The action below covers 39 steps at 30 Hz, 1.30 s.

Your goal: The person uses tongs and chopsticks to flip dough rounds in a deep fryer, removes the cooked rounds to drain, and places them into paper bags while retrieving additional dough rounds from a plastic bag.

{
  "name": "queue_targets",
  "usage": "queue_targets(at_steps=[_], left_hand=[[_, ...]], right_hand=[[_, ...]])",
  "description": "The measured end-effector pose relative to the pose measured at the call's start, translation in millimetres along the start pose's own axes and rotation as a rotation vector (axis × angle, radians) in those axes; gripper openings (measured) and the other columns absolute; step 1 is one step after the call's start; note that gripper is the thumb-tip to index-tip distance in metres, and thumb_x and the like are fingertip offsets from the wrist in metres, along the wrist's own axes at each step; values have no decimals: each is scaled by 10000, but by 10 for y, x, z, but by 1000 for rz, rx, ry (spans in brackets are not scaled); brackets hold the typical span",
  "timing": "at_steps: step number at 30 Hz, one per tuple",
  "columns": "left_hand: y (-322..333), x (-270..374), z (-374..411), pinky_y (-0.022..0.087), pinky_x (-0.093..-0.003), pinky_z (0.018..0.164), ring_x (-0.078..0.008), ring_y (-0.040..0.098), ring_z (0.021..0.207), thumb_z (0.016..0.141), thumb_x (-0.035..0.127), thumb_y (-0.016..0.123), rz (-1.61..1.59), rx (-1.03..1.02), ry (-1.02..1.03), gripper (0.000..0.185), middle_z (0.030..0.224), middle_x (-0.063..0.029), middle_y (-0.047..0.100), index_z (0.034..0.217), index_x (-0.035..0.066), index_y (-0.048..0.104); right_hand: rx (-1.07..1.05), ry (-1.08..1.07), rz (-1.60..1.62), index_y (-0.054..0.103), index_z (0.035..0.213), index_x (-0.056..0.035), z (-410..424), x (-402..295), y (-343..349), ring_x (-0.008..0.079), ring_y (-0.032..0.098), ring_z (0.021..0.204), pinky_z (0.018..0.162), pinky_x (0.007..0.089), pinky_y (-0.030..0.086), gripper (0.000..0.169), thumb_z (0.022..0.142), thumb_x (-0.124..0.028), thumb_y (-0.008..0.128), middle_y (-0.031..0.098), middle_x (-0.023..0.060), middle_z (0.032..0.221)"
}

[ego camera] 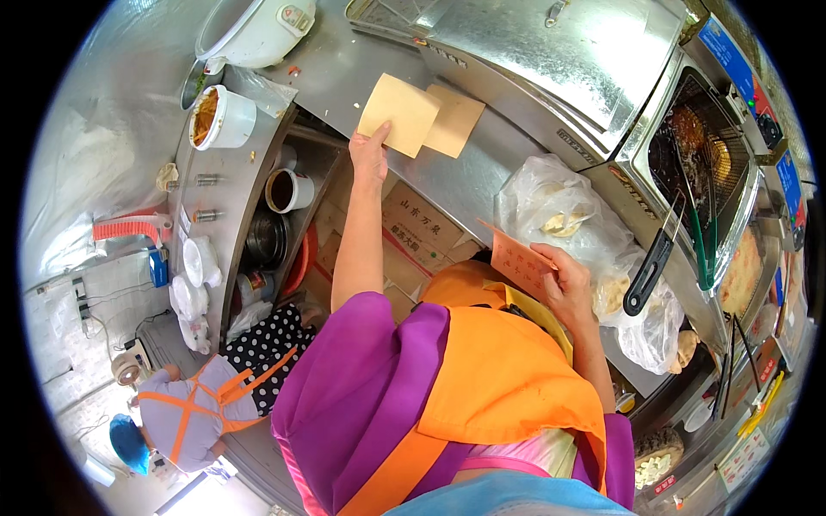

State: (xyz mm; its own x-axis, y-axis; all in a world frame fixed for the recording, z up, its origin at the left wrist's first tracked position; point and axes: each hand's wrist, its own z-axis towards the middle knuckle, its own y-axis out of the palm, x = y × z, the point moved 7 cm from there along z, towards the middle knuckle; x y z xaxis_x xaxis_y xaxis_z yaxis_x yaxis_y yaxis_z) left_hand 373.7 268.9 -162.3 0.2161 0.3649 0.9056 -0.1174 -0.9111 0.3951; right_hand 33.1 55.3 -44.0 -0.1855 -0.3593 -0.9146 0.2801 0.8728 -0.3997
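My left hand holds a plain tan paper sheet or flat bag by its lower corner, thumb on top. It is over the steel counter. Partly under that paper, a second tan paper piece lies on the counter. In front of my orange apron, my right hand grips a red-orange paper bag or sheet bearing writing, its face tilted. Just beyond the right hand, a clear plastic bag contains pale flat dough or bread pieces.
At the right, a deep fryer holds dark oil and frying food, with green-handled tongs and a black-handled tool across its edge. A white tub and rice cooker stand upper left. A co-worker is lower left.
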Motion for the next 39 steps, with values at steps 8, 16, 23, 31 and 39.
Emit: queue_targets(at_steps=[8,16,23,31,39], left_hand=[[364,327,-214,508,-337,829,-237,641,938,824,-53,591,959,-47,607,327,1065,-94,666,1136,44,607],[993,-225,-382,482,-361,797,-223,606,1041,745,37,577,1575,-325,991,452,1133,-28,649,1191,107,584],[1081,-484,-480,456,-369,876,-224,545,1155,775,63,550,1612,-548,941,434,1205,-27,615,1206,109,571],[1068,-471,-559,350,-418,1048,-231,500,1215,836,92,500,1513,-811,909,424,1255,-40,586,1255,119,554],[988,-476,-571,296,-443,1098,-214,458,1268,813,71,542,1473,-916,920,466,1323,-28,541,1275,132,542]], right_hand=[[8,-17,6,616,1091,-14,33,-19,-23,277,667,857,739,305,515,345,771,82,528,659,156,996],[-11,4,12,615,1097,-12,30,-33,-10,262,666,872,740,295,512,342,779,81,529,659,153,998],[16,13,0,615,1099,-12,25,2,-70,267,666,874,752,301,511,338,783,74,534,662,154,995],[11,22,5,613,1098,-11,64,7,-65,278,667,872,760,303,509,333,785,72,533,662,158,982],[4,20,1,611,1097,-11,90,-3,-75,279,666,872,765,303,507,327,789,69,537,660,160,982]])
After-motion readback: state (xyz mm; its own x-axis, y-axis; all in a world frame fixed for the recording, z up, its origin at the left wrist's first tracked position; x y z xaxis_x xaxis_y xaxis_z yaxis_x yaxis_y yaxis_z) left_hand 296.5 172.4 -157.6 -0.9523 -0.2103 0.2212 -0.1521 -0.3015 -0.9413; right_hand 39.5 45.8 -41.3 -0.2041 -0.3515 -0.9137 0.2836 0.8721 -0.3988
